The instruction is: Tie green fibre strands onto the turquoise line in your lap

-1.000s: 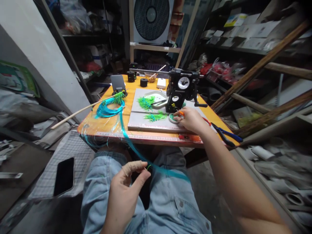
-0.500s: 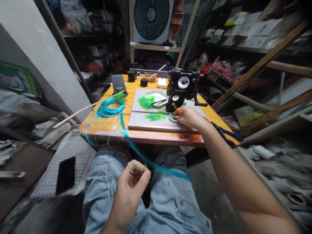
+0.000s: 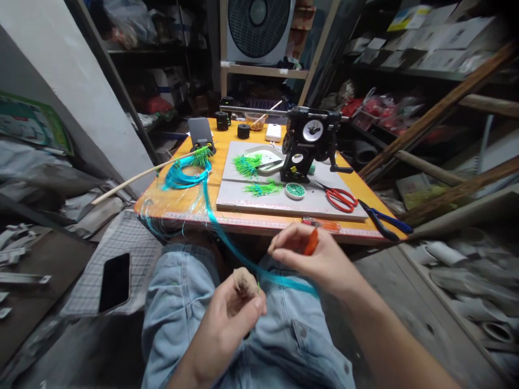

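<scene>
My left hand (image 3: 233, 319) is closed above my lap, a tan wrap covering its index finger. Thumb and finger pinch a short bright green strand (image 3: 258, 286). To its right, my right hand (image 3: 318, 256) hovers just off the table's front edge. It keeps a small orange tool (image 3: 312, 241) tucked in the palm, while thumb and fingertips press together; anything between them is too small to make out. A long bundle of blue strands (image 3: 243, 263) hangs from the table across my lap. On a grey board (image 3: 235, 202) sits a round dish of green beads (image 3: 295, 190).
Green tufts (image 3: 263, 188) lie left of the dish. Behind it stands a black hand-cranked device (image 3: 302, 143). Red scissors (image 3: 341, 200) and blue-handled pliers (image 3: 385, 219) lie at the right. A wooden stick (image 3: 133, 181) juts past the table's left edge. A phone (image 3: 115, 282) lies on checked cloth.
My right hand has drawn back from the bead dish toward my left hand, uncovering the dish and the scissors. My left hand has shifted slightly right, still pinching the green strand.
</scene>
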{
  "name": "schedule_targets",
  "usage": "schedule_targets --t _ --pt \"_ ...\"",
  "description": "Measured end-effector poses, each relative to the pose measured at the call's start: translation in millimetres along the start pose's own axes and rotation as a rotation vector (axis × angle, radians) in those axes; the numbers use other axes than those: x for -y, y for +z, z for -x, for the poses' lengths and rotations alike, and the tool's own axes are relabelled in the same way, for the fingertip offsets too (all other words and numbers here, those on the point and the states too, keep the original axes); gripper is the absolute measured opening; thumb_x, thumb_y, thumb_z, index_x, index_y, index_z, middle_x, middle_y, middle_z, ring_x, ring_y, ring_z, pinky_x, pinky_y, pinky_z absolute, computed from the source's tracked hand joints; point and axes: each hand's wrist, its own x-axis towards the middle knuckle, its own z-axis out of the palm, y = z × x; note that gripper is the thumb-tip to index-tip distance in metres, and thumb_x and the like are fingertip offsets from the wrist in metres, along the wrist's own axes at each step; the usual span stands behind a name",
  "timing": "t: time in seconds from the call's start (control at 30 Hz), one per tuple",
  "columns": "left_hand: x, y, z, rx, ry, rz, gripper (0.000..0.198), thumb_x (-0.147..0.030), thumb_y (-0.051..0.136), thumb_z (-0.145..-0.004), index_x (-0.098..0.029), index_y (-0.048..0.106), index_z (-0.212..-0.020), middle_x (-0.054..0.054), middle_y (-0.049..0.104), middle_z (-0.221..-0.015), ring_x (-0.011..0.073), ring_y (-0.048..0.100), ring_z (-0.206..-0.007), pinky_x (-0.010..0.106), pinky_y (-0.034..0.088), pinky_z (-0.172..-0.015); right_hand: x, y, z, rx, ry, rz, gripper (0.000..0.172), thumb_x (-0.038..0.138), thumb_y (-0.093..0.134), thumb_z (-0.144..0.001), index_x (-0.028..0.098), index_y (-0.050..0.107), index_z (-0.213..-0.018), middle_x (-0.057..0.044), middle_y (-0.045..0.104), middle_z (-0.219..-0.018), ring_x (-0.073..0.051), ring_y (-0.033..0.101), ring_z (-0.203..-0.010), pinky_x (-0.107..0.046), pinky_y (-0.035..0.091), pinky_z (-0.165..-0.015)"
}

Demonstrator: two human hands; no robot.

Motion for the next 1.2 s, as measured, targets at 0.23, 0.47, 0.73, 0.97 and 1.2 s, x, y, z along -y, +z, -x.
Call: schedule_targets --t 0.23,0.47,0.73,0.97,1.2 --pt "-5.5 10.0 6.8 0.082 -0.065 -0.033 0.029 -0.044 0.059 -0.092 -0.021 0.048 -0.078 0.001 0.049 -0.078 0.0181 0.045 -0.077 0.031 0.037 -0.073 -20.6 33.9 23.1 0.056 0.302 -0.616 0.033 0.031 0.088 -0.068 0.017 0.06 -0.08 0.0 0.071 -0.071 -0.001 0.037 -0.038 -0.011 0.023 -0.032" --pt "-5.2 12.1 6.6 0.081 -0.047 -0.031 0.029 -0.043 0.06 -0.091 -0.021 0.048 -0.077 0.001 0.049 -0.077 0.0189 0.046 -0.078 0.032 0.038 -0.075 -14.9 35.7 27.5 0.059 0.318 -0.695 0.034 0.027 0.088 -0.067 0.016 0.057 -0.075 0.0 0.071 -0.072 0.001 0.036 -0.037 -0.01 0.022 -0.031" --pt "-5.9 10.7 8.8 0.083 -0.056 -0.016 0.026 -0.04 0.061 -0.091 -0.021 0.049 -0.078 0.001 0.05 -0.077 0.0182 0.046 -0.077 0.031 0.038 -0.074 -15.7 34.1 27.8 0.101 0.295 -0.723 0.033 0.025 0.088 -0.067 0.017 0.058 -0.079 0.001 0.071 -0.074 0.001 0.036 -0.038 -0.009 0.023 -0.032" --pt "-5.2 9.9 8.3 0.079 -0.074 -0.003 0.028 -0.043 0.061 -0.09 -0.02 0.05 -0.08 0.001 0.05 -0.08 0.0177 0.046 -0.078 0.03 0.038 -0.074 -15.8 32.1 28.8 0.127 0.31 -0.705 0.033 0.024 0.088 -0.068 0.017 0.058 -0.079 0.0 0.071 -0.075 0.0 0.039 -0.039 -0.01 0.025 -0.032" --pt "-4.9 9.5 7.0 0.083 -0.078 0.024 0.033 -0.047 0.064 -0.088 -0.02 0.048 -0.078 0.0 0.048 -0.079 0.0167 0.046 -0.076 0.03 0.038 -0.073 -20.1 31.0 28.8 0.157 0.309 -0.715 0.034 0.022 0.089 -0.067 0.016 0.057 -0.079 -0.001 0.071 -0.075 0.0 0.042 -0.041 -0.008 0.028 -0.032"
